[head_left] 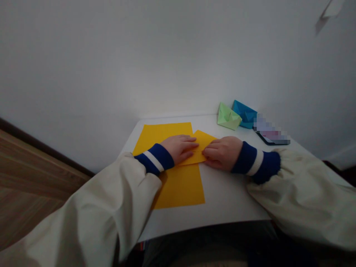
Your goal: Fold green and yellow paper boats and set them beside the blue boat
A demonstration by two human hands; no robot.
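Note:
A yellow sheet of paper (pixel 178 185) lies on the white table (pixel 230 200), its right top corner folded over into a flap (pixel 203 140). My left hand (pixel 179 147) rests flat on the flap with fingers stretched out. My right hand (pixel 222 152) has its fingers curled and pressed down on the flap's right edge. Both wrists show blue cuffs with a white stripe under cream sleeves.
A green folded paper boat (pixel 228 116) and a blue one (pixel 244 113) stand at the table's far right, against the white wall. A phone (pixel 271 135) lies beside them. Wooden floor (pixel 30 178) shows to the left of the table.

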